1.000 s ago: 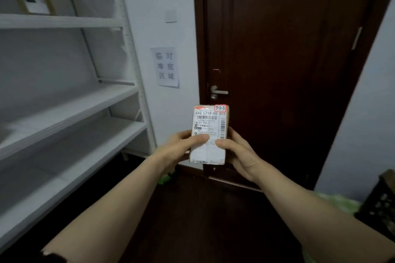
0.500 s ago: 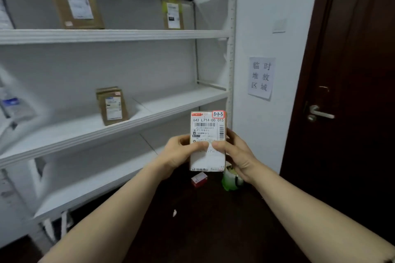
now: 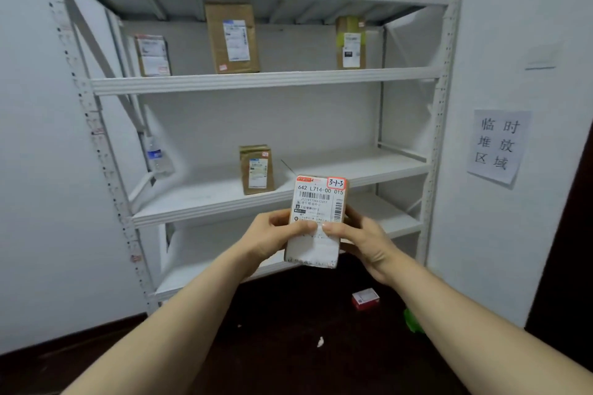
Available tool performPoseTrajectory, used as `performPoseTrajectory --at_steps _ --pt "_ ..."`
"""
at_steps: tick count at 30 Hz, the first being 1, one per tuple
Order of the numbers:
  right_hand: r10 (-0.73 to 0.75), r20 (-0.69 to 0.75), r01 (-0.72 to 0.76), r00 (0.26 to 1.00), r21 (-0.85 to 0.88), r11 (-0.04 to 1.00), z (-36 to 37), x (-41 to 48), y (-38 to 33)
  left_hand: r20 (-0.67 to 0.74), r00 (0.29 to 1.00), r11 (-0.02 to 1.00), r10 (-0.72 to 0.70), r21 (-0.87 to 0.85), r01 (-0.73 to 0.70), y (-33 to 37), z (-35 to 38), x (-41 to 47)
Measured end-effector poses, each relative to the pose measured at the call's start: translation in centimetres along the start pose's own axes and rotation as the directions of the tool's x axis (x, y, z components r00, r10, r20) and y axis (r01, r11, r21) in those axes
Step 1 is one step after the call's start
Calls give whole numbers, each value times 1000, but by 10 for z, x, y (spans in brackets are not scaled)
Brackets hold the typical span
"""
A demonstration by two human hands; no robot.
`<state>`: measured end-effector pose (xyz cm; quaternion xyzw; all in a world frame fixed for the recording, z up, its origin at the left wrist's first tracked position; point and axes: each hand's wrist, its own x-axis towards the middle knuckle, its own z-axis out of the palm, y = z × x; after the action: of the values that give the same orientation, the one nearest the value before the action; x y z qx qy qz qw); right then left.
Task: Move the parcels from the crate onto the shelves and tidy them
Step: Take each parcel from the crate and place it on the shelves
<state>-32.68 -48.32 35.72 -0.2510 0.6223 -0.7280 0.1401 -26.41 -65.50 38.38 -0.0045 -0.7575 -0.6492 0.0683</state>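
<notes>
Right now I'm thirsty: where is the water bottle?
In the head view, the water bottle stands tilted at the left end of the shelf that holds one brown parcel, to that parcel's left.

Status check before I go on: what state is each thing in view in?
Held parcel: upright, label toward camera, not yet shelved.
Left hand: grips the parcel's left edge.
Right hand: grips its right edge.
Middle-shelf parcel: standing upright, shelved.
Upper-left parcel: standing upright.
Upper-middle parcel: standing upright.
Upper-right parcel: standing upright.
Water bottle: standing at the left end of the middle shelf.
Red box: lying on the floor.
</notes>
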Motion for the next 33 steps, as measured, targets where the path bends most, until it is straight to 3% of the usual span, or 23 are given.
performPoseTrajectory --at_steps 12,21,27,33 --pt "-67 125 62 990 42 997 90 107 -34 -265 956 990 128 -20 -139 35 -108 21" --pt "-219 241 210 946 63 976 180 215 -49 -338 904 963 261 28 -268 55 -227 67" --pt "-297 217 287 930 81 955 225 286 -55 -323 893 949 314 76 -306 70 -302 115" --pt "-321 110 309 941 115 944 220 345 -52 -326 870 928 369 72 -366 67 -322 175"
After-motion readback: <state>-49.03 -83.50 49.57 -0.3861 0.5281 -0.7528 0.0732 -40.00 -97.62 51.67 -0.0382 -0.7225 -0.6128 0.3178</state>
